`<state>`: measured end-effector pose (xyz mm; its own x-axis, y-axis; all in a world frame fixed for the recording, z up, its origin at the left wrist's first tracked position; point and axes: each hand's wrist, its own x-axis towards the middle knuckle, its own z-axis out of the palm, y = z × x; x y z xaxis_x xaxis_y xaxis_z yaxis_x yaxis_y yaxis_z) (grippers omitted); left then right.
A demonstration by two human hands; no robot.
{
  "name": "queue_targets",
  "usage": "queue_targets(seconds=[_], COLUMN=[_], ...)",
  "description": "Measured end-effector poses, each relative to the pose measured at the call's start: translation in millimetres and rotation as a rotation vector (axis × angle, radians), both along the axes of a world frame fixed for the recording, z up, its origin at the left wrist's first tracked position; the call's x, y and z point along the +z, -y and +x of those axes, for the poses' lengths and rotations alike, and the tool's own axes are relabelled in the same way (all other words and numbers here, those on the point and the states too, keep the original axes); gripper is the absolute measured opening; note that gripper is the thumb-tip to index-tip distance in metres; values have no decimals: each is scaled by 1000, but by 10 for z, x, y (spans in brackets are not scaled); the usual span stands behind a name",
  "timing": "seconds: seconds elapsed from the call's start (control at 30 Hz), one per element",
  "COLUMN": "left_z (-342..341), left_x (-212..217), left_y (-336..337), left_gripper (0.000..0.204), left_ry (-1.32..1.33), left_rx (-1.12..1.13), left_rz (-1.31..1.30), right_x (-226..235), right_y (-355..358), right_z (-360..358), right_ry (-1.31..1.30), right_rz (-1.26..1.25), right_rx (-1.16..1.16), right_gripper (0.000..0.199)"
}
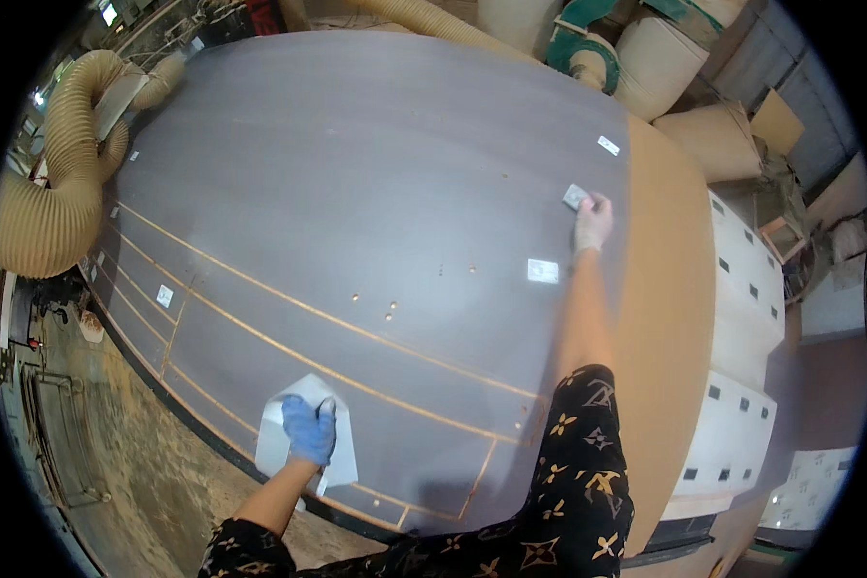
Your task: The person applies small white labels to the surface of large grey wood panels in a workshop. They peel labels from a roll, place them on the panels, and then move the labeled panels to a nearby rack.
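Observation:
A large grey board (356, 173) lies flat before me, cut with several tan grooves and a few small drilled holes. My left hand (309, 430), in a blue glove, is closed on a white sheet (274, 443) over the board's near edge. My right hand (593, 222), in a pale glove, reaches far across to the right. Its fingers pinch a small white label (575, 197) at the board's surface; whether it is stuck down I cannot tell. Near that hand, another white label (542, 271) lies on the board, and a third label (608, 145) sits farther off.
A ribbed tan hose (72, 144) curls at the left edge. Right of the grey board runs a brown panel (669, 289), then white panels (732, 424) with dark rectangles. Green-and-white machinery and sacks (655, 63) stand behind. Dusty floor (154, 453) shows at lower left.

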<state>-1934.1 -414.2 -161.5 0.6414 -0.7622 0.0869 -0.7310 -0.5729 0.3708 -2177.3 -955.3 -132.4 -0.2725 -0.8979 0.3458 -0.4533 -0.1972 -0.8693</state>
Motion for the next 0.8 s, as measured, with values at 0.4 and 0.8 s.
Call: queue_targets(seconds=[0.4, 0.8], left_z=[-48, -73], left_x=[80, 86], left_y=[125, 223], left_gripper=[23, 26], left_ry=[-154, -159], left_rx=[-19, 48], left_rz=[-160, -176], right_x=[-5, 135], right_y=[1315, 1122], right_z=[211, 465], right_ry=[-312, -1074], right_rz=[71, 140], right_rx=[-62, -20], right_gripper=[30, 59])
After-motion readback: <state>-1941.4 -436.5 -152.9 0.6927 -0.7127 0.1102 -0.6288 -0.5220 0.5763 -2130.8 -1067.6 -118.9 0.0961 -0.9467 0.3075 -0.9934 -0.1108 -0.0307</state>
